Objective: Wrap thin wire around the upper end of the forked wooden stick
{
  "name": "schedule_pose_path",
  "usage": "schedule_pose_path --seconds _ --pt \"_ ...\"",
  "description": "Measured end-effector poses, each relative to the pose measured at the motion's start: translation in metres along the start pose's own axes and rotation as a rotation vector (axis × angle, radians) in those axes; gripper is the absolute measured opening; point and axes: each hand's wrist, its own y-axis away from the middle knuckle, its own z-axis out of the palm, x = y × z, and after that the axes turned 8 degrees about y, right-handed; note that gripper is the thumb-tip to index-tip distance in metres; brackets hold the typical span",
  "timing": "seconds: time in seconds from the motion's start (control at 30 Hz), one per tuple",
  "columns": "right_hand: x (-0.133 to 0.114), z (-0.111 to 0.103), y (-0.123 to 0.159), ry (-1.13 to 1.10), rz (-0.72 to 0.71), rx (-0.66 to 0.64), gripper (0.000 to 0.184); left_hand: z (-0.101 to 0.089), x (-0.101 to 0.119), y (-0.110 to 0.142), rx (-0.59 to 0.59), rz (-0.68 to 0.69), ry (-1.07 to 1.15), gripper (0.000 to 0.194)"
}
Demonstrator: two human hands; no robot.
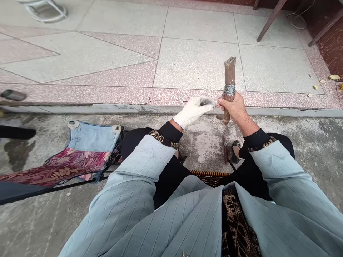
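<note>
My right hand [235, 107], bare, is closed around a short wooden stick [229, 71] that stands nearly upright with a rough upper end. Several turns of thin grey wire [229, 89] are wound about the stick's middle, just above my fingers. To its left, my left hand [194, 110] wears a white knitted glove. Its thumb and fingers pinch together close to my right fingertips, where a thin strand of the wire shows. The strand's free end is too fine to make out.
A raised tiled step [198, 64] edges the concrete ground ahead. On the left stands a folding chair [93, 139] with denim and floral cloth. A metal cylinder [13, 95] lies on the step. A reddish-brown tool [225, 150] lies by my right shoe [235, 151]. Wooden legs [270, 21] stand far right.
</note>
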Motion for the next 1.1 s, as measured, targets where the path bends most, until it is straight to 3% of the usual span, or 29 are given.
schedule_pose_path --seconds 0.17,0.47,0.6,0.77,1.1 --pt "-0.0022 -0.0012 -0.0002 0.039 -0.002 -0.012 0.037 0.0014 0.0036 -0.0001 -0.054 -0.060 0.093 0.017" --pt "-0.0063 -0.0060 0.0044 -0.047 0.090 -0.183 0.028 0.0004 -0.0008 0.0027 0.045 0.042 -0.156 0.014" --pt "-0.0099 -0.0089 0.0049 -0.125 0.194 -0.263 0.027 -0.0018 -0.0005 0.0041 -0.011 0.030 -0.132 0.017" --pt "-0.0071 -0.0100 0.0029 -0.101 0.328 -0.264 0.025 -0.0051 0.0004 0.0042 -0.125 -0.002 -0.017 0.020" --pt "-0.0029 -0.0077 0.0069 -0.082 0.382 -0.422 0.028 -0.0043 0.0024 -0.0001 -0.213 -0.081 0.028 0.022"
